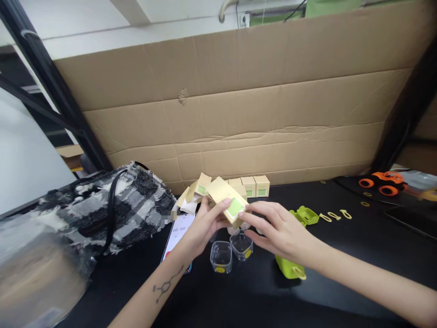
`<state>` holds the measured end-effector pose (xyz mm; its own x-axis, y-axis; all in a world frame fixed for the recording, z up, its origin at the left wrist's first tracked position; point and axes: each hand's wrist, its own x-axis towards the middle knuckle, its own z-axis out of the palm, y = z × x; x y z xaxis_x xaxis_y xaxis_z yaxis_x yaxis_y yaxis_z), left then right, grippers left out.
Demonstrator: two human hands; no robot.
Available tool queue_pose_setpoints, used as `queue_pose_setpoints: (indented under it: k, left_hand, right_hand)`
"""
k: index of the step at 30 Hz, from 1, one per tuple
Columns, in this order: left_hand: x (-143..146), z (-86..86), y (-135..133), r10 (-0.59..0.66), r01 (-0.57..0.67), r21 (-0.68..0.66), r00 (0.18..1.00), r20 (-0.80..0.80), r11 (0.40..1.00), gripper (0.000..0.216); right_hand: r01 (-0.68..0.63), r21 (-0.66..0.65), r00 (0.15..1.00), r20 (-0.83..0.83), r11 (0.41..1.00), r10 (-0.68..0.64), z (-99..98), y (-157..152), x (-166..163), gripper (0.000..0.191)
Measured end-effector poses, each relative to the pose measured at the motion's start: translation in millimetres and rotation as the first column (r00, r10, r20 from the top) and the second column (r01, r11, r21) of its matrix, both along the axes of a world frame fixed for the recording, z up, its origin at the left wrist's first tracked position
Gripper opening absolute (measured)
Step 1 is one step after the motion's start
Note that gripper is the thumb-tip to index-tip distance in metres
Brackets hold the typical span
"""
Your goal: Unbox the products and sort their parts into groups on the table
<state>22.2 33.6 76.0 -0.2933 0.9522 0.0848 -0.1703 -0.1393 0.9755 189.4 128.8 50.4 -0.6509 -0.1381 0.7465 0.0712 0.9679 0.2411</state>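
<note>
Head view. Left hand (209, 217) was closed round a gold box (221, 190), raised over the middle of the table (239, 296). Right hand (285, 232) was half open, fingertips at the box's near right end; could not tell whether it gripped. Box bore a green square; its fine print was unreadable. More gold boxes (262, 187) stood along the table's back edge, partly hidden by the held one; their lettering was too small. Phone (180, 228), toward the table's left, read "00:00", further digits lost behind the left forearm. Two clear containers (221, 263) nearer the front edge carried yellow smiley labels. Pale items under the box were hard to make out. Right hand partly covered a green case (287, 268). Plastic-wrapped bundle (41, 273), left, was cut off.
</note>
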Motion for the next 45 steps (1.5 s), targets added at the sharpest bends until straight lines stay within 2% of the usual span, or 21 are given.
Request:
queue_pose_setpoints:
  k: [3,6,10,14,17,19,23,25,26,28,29,30,31,33,35,38,41,43,45]
  left_hand:
    - [8,-4.7,-2,-0.09,0.094,-0.052,0.992,0.084,0.994,0.033]
    - [10,-7.6,-1,-0.085,0.097,-0.085,0.987,0.134,0.992,0.029]
    - [7,-7.1,1,-0.09,0.119,-0.105,0.966,0.242,0.987,0.022]
    - [6,-6.9,3,-0.086,0.123,-0.087,0.934,0.347,0.989,0.024]
    - [9,-7.7,4,0.031,-0.016,-0.061,0.968,0.25,0.998,0.026]
    - [13,-7.9,4,0.093,-0.086,-0.04,0.976,0.199,0.995,0.028]
    - [21,-8.2,2,0.156,-0.154,-0.025,0.979,0.13,0.988,0.034]
    - [22,-8.6,2,0.165,-0.162,-0.035,0.973,0.159,0.986,0.033]
    - [21,-8.6,2,0.158,-0.153,-0.04,0.968,0.192,0.987,0.031]
    - [17,-8.1,3,0.163,-0.158,-0.039,0.958,0.235,0.987,0.027]
    - [15,-7.6,3,0.177,-0.174,-0.035,0.956,0.235,0.984,0.025]
    - [12,-7.2,3,0.195,-0.194,-0.03,0.955,0.223,0.981,0.024]
    - [10,-6.9,3,0.211,-0.21,-0.026,0.955,0.21,0.977,0.024]
    - [8,-7.3,4,0.207,-0.205,-0.034,0.958,0.198,0.978,0.024]
    - [8,-8.9,3,0.173,-0.166,-0.049,0.964,0.204,0.985,0.025]
    - [9,-12.1,2,0.146,-0.138,-0.05,0.967,0.21,0.989,0.025]
    - [10,-14.0,-1,0.168,-0.171,0.005,0.972,0.161,0.985,0.021]
    - [12,-14.4,-2,0.176,-0.181,0.057,0.981,0.079,0.982,0.016]
    - [15,-14.1,-3,0.175,-0.171,0.103,0.984,-0.029,0.98,0.012]
  right_hand:
    - [0.031,0.2,0.999,-0.039,0.979,-0.023,2.6,3,1,0.026]
    - [0.017,0.264,0.998,-0.064,0.964,0.0,6.3,2,3,0.019]
    - [-0.021,0.32,0.993,-0.107,0.947,0.059,8.9,0,5,0.023]
    - [-0.053,0.358,0.984,-0.138,0.932,0.109,10.0,-1,5,0.025]
    - [-0.005,0.325,0.993,-0.106,0.946,0.042,11.0,-5,5,0.018]
    - [0.016,0.333,0.996,-0.093,0.943,0.016,10.9,-10,5,0.023]
    - [0.014,0.406,1.0,-0.01,0.914,-0.011,13.7,-15,7,0.024]
    - [0.02,0.423,0.999,0.022,0.906,-0.033,19.8,-5,13,0.024]
    - [0.067,0.399,0.997,0.019,0.914,-0.081,23.7,4,18,0.024]
    - [0.286,0.266,0.951,0.042,0.92,-0.308,31.5,33,32,0.02]
    - [0.461,0.162,0.875,0.079,0.872,-0.477,34.1,51,40,0.017]
    - [0.641,0.056,0.75,0.164,0.765,-0.641,35.2,70,49,0.019]
    - [0.72,0.015,0.68,0.184,0.694,-0.709,34.3,88,58,0.022]
    - [0.81,-0.031,0.577,0.222,0.586,-0.786,26.2,120,73,0.021]
    - [0.862,-0.069,0.5,0.272,0.501,-0.822,11.9,143,83,0.019]
    - [0.898,-0.127,0.436,0.374,0.421,-0.818,-7.1,158,88,0.02]
    - [0.883,-0.183,0.465,0.457,0.432,-0.758,-7.1,153,85,0.027]
    - [0.834,-0.226,0.544,0.488,0.503,-0.683,2.8,137,80,0.03]
    - [0.734,-0.276,0.654,0.535,0.621,-0.535,13.5,111,74,0.032]
